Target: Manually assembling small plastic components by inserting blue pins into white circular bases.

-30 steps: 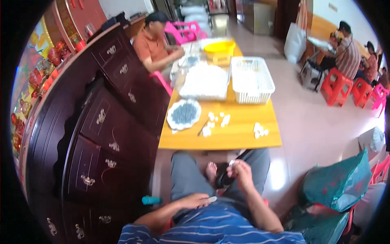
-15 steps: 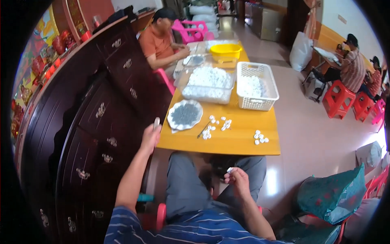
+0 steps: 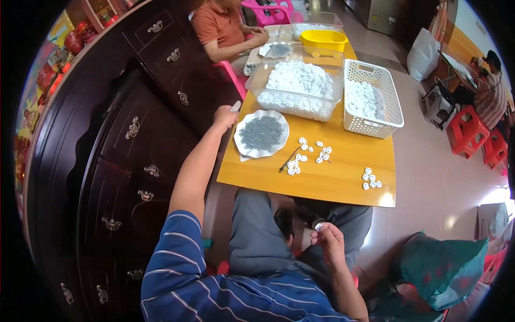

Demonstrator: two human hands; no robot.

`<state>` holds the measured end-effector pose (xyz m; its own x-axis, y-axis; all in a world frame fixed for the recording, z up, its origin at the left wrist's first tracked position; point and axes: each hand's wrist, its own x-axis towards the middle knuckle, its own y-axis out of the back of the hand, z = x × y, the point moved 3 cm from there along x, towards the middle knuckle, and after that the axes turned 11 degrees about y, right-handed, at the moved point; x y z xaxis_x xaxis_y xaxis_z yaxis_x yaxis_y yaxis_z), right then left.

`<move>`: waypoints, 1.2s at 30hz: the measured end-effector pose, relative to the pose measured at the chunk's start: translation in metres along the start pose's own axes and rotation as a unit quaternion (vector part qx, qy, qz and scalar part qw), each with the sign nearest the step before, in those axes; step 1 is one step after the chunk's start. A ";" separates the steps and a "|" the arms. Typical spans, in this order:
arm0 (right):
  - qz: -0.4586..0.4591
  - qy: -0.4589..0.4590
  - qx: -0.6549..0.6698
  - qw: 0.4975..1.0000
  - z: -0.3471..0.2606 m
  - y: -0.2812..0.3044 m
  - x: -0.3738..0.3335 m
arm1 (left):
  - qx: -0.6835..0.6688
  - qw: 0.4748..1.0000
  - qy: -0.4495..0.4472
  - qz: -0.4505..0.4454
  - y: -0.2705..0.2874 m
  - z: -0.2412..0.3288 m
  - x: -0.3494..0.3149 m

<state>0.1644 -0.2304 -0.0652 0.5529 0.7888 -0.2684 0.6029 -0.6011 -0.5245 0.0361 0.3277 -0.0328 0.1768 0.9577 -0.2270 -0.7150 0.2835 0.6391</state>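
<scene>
My left hand (image 3: 224, 117) reaches out beside the table's left edge, closed on a short, pale, flat-looking object (image 3: 235, 106) whose kind I cannot make out. Just right of it sits a scalloped white plate (image 3: 240, 122) heaped with small dark grey pieces. Above my lap, my right hand (image 3: 330, 242) pinches a small white plastic piece (image 3: 319, 227) between thumb and fingers. Similar white pieces with dark spots (image 3: 294, 163) lie loose on the yellow table, near a thin dark tool (image 3: 288, 160). Another small group (image 3: 370, 179) lies near the right corner.
A clear bin (image 3: 336, 88) and a white perforated basket (image 3: 375, 129), both holding white pieces, stand farther back. Behind them is a yellow basin (image 3: 323, 40). A person in orange (image 3: 220, 24) sits far left. Dark drawers (image 3: 129, 145) line the left; a green bag (image 3: 440, 265) lies right.
My left hand has moved forward and up along the table's left edge with the pale object. The right hand still pinches the white piece. The whole view has shifted.
</scene>
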 end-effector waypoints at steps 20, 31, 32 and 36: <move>-0.049 -0.001 -0.010 0.999 -0.003 -0.006 0.001 | -0.109 0.966 -0.136 -0.190 -0.025 0.022 -0.218; -0.078 0.052 -0.127 0.987 0.002 -0.005 -0.002 | -0.194 0.882 -0.077 -0.422 -0.127 0.003 -0.403; -0.080 0.071 -0.160 0.981 0.002 -0.006 -0.004 | -0.173 0.893 -0.095 -0.406 -0.127 0.003 -0.404; -0.092 0.118 -0.202 0.968 0.005 -0.008 -0.006 | -0.111 0.910 -0.127 -0.380 -0.122 0.004 -0.410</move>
<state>0.1538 -0.2295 -0.0636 0.5019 0.8648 0.0165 0.8529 -0.4917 -0.1754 0.0534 -0.0992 -0.0143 0.8074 0.4786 -0.3451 -0.4357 0.8780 0.1982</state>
